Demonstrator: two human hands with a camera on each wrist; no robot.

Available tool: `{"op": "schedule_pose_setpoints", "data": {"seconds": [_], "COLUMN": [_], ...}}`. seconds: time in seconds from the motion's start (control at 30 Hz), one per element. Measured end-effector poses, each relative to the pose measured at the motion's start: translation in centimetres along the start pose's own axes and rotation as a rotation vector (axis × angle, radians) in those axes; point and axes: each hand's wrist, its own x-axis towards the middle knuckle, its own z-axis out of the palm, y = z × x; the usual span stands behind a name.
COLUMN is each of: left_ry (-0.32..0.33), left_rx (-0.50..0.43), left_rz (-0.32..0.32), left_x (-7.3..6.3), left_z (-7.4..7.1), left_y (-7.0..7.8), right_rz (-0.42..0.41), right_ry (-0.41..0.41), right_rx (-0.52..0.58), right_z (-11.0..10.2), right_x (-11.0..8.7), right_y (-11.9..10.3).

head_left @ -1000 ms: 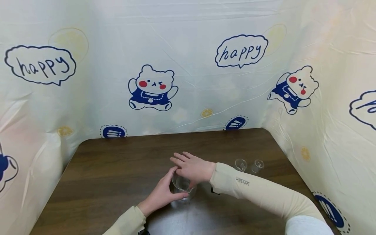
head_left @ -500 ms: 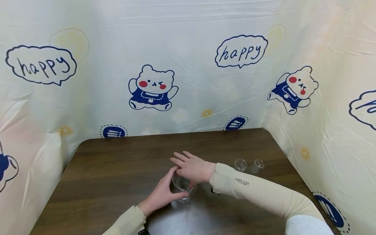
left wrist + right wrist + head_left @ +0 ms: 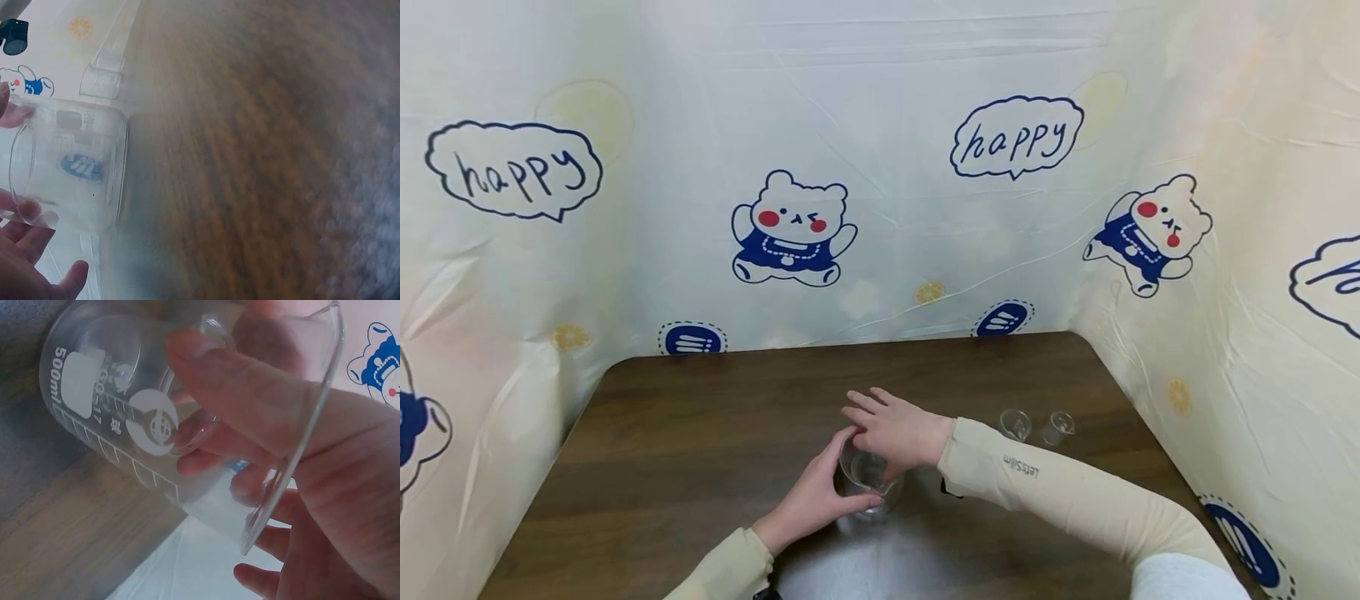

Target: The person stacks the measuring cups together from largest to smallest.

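A large clear glass beaker (image 3: 871, 492), marked 500ml in the right wrist view, stands at the middle front of the table. My left hand (image 3: 811, 498) grips its side, thumb toward me. From the right, my right hand (image 3: 901, 432) reaches over the rim, its outer fingers spread outside. Its thumb (image 3: 194, 350) and forefinger are inside the large beaker, pinching a smaller glass beaker (image 3: 212, 328) that sits within it. Tilted by the camera, the left wrist view shows the large beaker (image 3: 94, 200) side-on, with the inner glass base near its bottom.
Two small glass beakers, one (image 3: 1015, 423) nearer my right sleeve and one (image 3: 1058, 428) further right, stand on the brown wooden table (image 3: 722, 408). A printed cloth curtain (image 3: 895, 208) hangs behind the table and along both sides.
The head view has shifted very slightly. Both hands and the beakers keep the same positions.
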Motion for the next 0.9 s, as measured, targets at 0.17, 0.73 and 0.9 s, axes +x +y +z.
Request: {"op": "schedule_pose_setpoints", "data": {"seconds": [0.17, 0.73, 0.9], "left_ry": [-0.001, -0.013, -0.017], "left_rx": [0.007, -0.017, -0.032], "left_rz": [0.003, 0.000, -0.008], "left_x": [-0.1, -0.1, -0.1], "left_z": [-0.1, -0.2, -0.2], "left_y": [0.0, 0.2, 0.3], "right_rz": [-0.004, 0.017, 0.008], "right_ry": [0.011, 0.077, 0.116], "right_rx": [0.034, 0.310, 0.332], "right_z": [0.1, -2.5, -2.8], "right_x": [-0.2, -3.5, -4.7], "right_y": [0.3, 2.4, 3.1]}}
